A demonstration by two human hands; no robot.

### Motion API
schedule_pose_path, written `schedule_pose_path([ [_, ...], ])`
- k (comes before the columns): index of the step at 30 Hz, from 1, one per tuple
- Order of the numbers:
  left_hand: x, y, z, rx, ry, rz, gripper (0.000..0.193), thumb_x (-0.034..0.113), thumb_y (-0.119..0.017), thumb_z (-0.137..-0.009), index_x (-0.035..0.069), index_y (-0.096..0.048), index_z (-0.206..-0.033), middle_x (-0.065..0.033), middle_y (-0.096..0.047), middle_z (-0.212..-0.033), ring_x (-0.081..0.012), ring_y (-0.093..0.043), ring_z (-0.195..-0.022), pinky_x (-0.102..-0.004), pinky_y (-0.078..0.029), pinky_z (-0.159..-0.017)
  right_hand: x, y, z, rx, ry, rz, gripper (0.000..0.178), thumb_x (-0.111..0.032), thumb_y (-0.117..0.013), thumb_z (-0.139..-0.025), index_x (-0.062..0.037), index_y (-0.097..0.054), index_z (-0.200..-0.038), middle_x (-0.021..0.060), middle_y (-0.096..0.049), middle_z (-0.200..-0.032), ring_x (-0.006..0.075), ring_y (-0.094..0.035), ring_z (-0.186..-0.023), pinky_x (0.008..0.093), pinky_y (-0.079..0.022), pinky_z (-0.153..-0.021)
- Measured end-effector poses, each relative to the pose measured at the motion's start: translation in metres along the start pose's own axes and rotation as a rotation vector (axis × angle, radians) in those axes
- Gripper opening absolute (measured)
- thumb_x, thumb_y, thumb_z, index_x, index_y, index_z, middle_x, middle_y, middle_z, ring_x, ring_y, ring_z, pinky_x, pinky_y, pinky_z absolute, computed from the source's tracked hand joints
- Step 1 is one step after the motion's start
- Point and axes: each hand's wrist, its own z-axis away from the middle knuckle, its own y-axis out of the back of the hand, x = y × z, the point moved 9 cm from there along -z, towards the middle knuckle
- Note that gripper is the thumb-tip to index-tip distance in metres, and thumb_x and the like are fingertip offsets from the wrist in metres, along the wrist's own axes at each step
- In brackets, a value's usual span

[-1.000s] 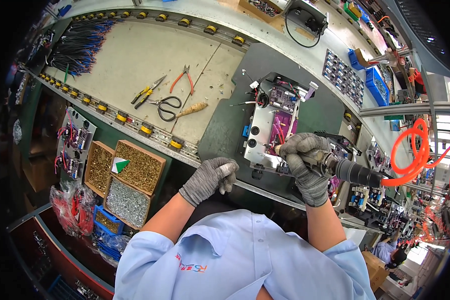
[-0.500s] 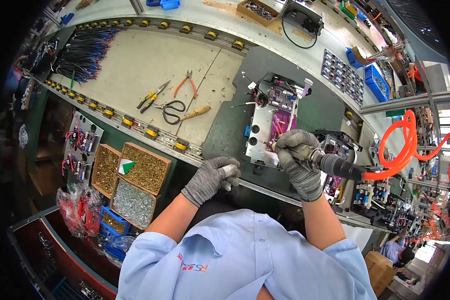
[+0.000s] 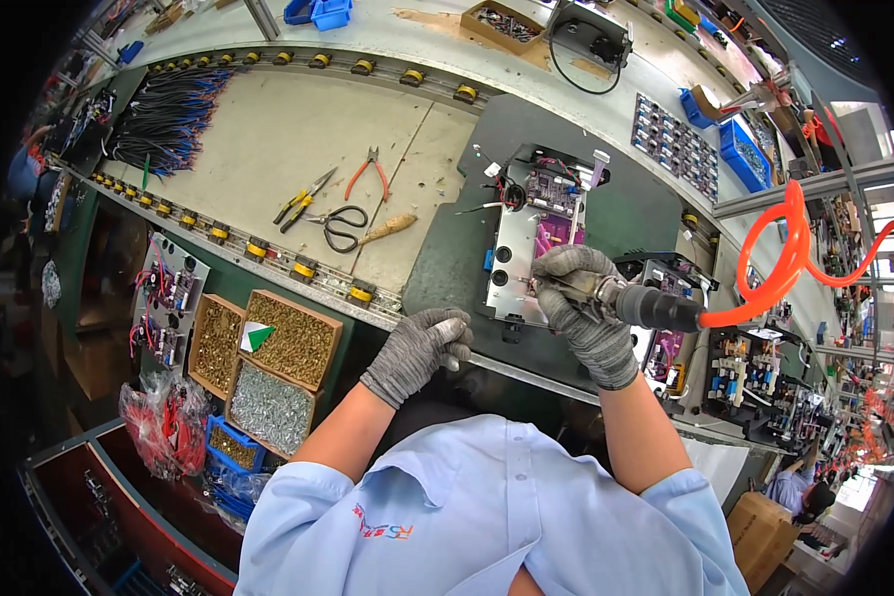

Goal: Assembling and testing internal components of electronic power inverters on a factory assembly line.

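My right hand point(image 3: 591, 333), in a grey knit glove, grips an air screwdriver point(image 3: 658, 308) with a dark grip and an orange hose. The tool's front end is at the near right edge of an open metal chassis point(image 3: 512, 243); its tip is hidden by my fingers. Purple circuit boards and loose wires sit in the chassis, which lies on a dark green board point(image 3: 447, 243). My left hand point(image 3: 417, 356), gloved too, is closed near the board's front edge. Whatever its curled fingers hold, if anything, is hidden.
Yellow-handled pliers point(image 3: 303, 201), red-handled cutters point(image 3: 371, 174) and black scissors point(image 3: 343, 228) lie at the left. Nearer me stand boxes of brass-coloured screws point(image 3: 293, 338) and silver screws point(image 3: 270, 407). A second assembly point(image 3: 666, 288) lies right of the chassis. The orange hose point(image 3: 750, 298) loops at right.
My right hand and the screwdriver have shifted slightly left and toward the chassis. The hose loop has swung left with them. My left hand stays closed in nearly the same place.
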Motion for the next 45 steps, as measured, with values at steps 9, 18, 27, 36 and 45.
schedule_pose_path([
  [9, -0.002, -0.011, -0.002, -0.039, -0.001, 0.061, 0.028, 0.017, -0.067, -0.097, -0.002, -0.061, -0.116, -0.0090, -0.067, -0.092, -0.0162, -0.067, -0.076, -0.0249, -0.056, -0.061, -0.028, 0.002, 0.005, 0.069, 0.191, 0.244, 0.025, 0.007, -0.072, -0.081, -0.0058, -0.062, -0.099, 0.0092, -0.068, -0.100, 0.0163, -0.067, -0.090, 0.0329, -0.058, -0.084],
  [18, 0.003, -0.011, -0.001, -0.092, 0.001, 0.074, 0.027, 0.022, -0.065, -0.098, 0.000, -0.061, -0.113, -0.0075, -0.067, -0.087, -0.0161, -0.068, -0.070, -0.0265, -0.056, -0.057, -0.059, 0.065, 0.000, 0.404, 0.270, 0.105, 0.022, 0.002, -0.075, -0.081, -0.0027, -0.064, -0.100, 0.0089, -0.069, -0.098, 0.0163, -0.067, -0.083, 0.0313, -0.056, -0.082],
  [27, 0.016, -0.030, -0.004, -0.169, 0.022, 0.280, 0.028, 0.035, -0.061, -0.101, 0.007, -0.060, -0.101, 0.0009, -0.059, -0.073, -0.0106, -0.059, -0.057, -0.0239, -0.046, -0.050, -0.075, 0.021, 0.024, 0.145, 0.246, -0.476, 0.038, -0.013, -0.084, -0.080, -0.0121, -0.062, -0.111, 0.0079, -0.066, -0.102, 0.0243, -0.067, -0.084, 0.0455, -0.056, -0.072],
  [36, 0.023, -0.045, -0.004, -0.157, 0.010, 0.205, 0.029, 0.036, -0.061, -0.100, 0.007, -0.059, -0.098, 0.0000, -0.059, -0.072, -0.0101, -0.058, -0.055, -0.0230, -0.046, -0.047, -0.063, 0.023, 0.031, 0.175, 0.203, -0.508, 0.042, -0.009, -0.086, -0.076, -0.0143, -0.062, -0.110, 0.0081, -0.067, -0.105, 0.0248, -0.066, -0.099, 0.0511, -0.050, -0.100],
  [45, 0.024, -0.054, 0.001, -0.176, 0.021, 0.275, 0.029, 0.035, -0.060, -0.101, 0.006, -0.059, -0.100, -0.0006, -0.059, -0.072, -0.0111, -0.058, -0.054, -0.0238, -0.047, -0.048, -0.066, 0.019, 0.034, 0.146, 0.224, -0.526, 0.043, -0.008, -0.085, -0.077, -0.0144, -0.061, -0.112, 0.0089, -0.068, -0.105, 0.0240, -0.068, -0.091, 0.0511, -0.047, -0.103],
])
